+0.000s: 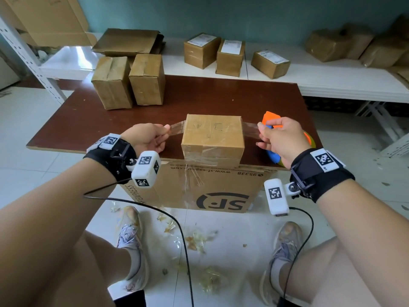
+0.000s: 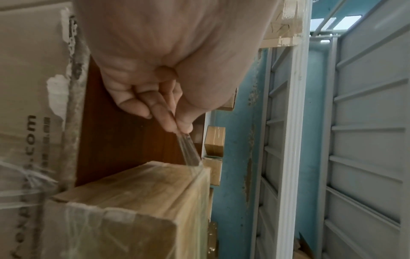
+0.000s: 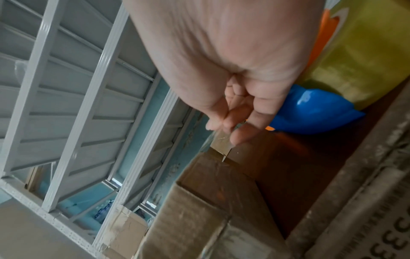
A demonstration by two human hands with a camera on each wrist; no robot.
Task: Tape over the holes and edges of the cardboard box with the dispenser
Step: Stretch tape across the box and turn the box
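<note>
Cardboard box: tape strip stretched across top. Left hand at 9 o'clock, right hand at 3, each pinched an end. Next, judged: press ends down sides.

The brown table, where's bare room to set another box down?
Bare patches on the brown table: between the box being taped and the two back boxes, and the far right corner. Crowded beside that box: both hands, tape, dispenser.
</note>
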